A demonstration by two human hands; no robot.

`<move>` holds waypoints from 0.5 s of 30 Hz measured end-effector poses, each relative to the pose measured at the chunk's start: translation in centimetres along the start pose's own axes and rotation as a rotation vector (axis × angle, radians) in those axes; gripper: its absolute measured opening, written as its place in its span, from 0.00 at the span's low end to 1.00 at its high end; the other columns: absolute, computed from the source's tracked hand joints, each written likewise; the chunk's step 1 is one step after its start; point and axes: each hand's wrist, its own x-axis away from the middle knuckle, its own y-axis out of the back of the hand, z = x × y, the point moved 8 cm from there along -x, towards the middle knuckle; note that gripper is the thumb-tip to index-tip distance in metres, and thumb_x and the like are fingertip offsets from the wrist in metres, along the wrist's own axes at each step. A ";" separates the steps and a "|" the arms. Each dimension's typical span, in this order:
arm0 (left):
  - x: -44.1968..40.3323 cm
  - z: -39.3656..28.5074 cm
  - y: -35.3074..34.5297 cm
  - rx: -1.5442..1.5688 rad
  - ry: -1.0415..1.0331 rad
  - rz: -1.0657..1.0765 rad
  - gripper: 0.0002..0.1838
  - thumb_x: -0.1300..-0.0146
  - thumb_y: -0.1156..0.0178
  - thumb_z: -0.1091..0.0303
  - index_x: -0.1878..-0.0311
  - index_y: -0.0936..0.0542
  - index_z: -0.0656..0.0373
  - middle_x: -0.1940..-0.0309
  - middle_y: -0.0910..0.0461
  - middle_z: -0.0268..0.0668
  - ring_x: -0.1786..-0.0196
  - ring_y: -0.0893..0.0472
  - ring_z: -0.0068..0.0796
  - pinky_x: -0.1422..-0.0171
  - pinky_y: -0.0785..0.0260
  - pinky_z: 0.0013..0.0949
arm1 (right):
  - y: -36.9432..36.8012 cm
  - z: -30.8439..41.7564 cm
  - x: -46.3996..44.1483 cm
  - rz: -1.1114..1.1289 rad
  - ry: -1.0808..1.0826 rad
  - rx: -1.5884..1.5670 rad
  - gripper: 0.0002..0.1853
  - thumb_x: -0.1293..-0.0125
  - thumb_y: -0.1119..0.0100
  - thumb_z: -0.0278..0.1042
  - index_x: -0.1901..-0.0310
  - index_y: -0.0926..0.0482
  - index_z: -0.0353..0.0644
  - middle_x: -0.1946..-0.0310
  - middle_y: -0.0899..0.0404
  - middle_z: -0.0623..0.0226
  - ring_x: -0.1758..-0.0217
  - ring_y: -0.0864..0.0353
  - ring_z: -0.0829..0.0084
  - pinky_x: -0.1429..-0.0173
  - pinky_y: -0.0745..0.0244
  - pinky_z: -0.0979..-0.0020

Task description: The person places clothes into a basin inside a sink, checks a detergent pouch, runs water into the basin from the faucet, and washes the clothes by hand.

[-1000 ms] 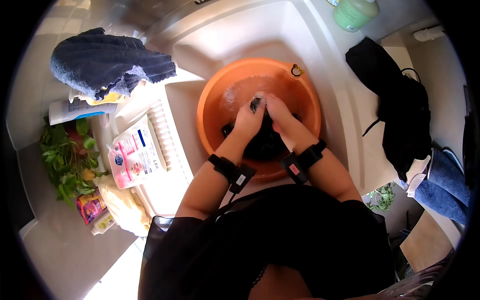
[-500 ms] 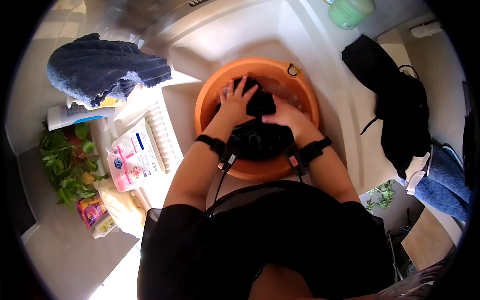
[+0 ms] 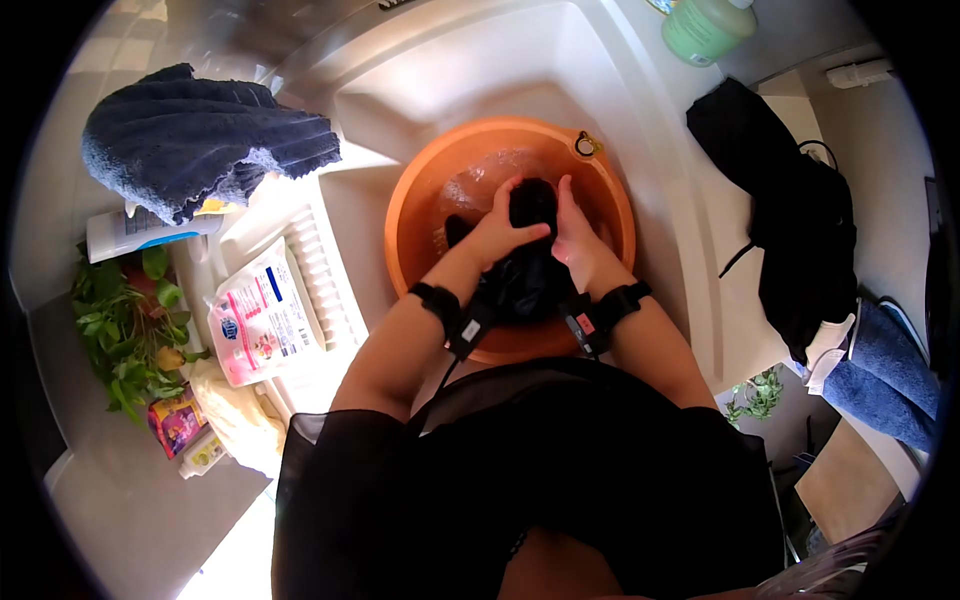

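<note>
A blue oval logo [image 3: 229, 328] marks the pink-and-white packet [image 3: 265, 325] on the ribbed ledge beside the sink [image 3: 690, 290], its lettering and small print too small to read. Nearby, a purple packet [image 3: 178, 422] and a white bottle with a blue stripe [image 3: 150, 236] also carry print that cannot be made out. Small tags, one pale and one red, show on the units strapped at the wrists. Both forearms reach forward over an orange basin [image 3: 397, 230], hands raised and facing each other above soapy water. The left hand [image 3: 505, 228] is clamped on black cloth [image 3: 533, 275], thumb laid across it; the right hand [image 3: 578, 240] presses alongside, fingers pointing up, their grip unclear. The rest of the cloth lies bunched in the basin.
</note>
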 end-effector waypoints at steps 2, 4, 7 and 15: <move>1.4 -2.0 -0.6 0.002 -0.147 -0.046 0.45 0.52 0.28 0.59 0.34 0.42 0.57 0.43 0.31 0.49 0.39 0.30 0.36 0.37 0.37 0.34 | -0.6 -0.5 0.2 0.017 -0.021 0.007 0.33 0.31 0.67 0.67 0.47 0.27 0.44 0.51 0.22 0.64 0.48 0.23 0.69 0.43 0.27 0.62; 1.8 -2.8 -0.1 -0.166 -0.168 -0.109 0.39 0.51 0.28 0.60 0.39 0.38 0.58 0.47 0.27 0.48 0.42 0.27 0.36 0.39 0.35 0.34 | -1.0 -0.8 0.2 0.010 -0.020 0.066 0.32 0.31 0.66 0.67 0.49 0.26 0.45 0.52 0.22 0.64 0.50 0.22 0.69 0.46 0.26 0.64; 2.8 -4.4 0.8 -0.339 -0.117 -0.205 0.29 0.47 0.31 0.62 0.44 0.31 0.59 0.51 0.23 0.46 0.48 0.24 0.35 0.43 0.32 0.35 | -1.4 -1.1 0.3 -0.015 -0.021 0.200 0.29 0.31 0.63 0.64 0.50 0.25 0.46 0.54 0.22 0.64 0.53 0.21 0.70 0.50 0.26 0.68; 2.6 -4.2 2.7 -0.488 -0.133 -0.426 0.14 0.35 0.45 0.57 0.60 0.21 0.59 0.65 0.20 0.51 0.58 0.21 0.53 0.53 0.30 0.43 | -2.8 0.2 2.2 -0.012 -0.089 0.770 0.21 0.30 0.58 0.50 0.49 0.23 0.43 0.56 0.21 0.64 0.54 0.23 0.71 0.53 0.28 0.69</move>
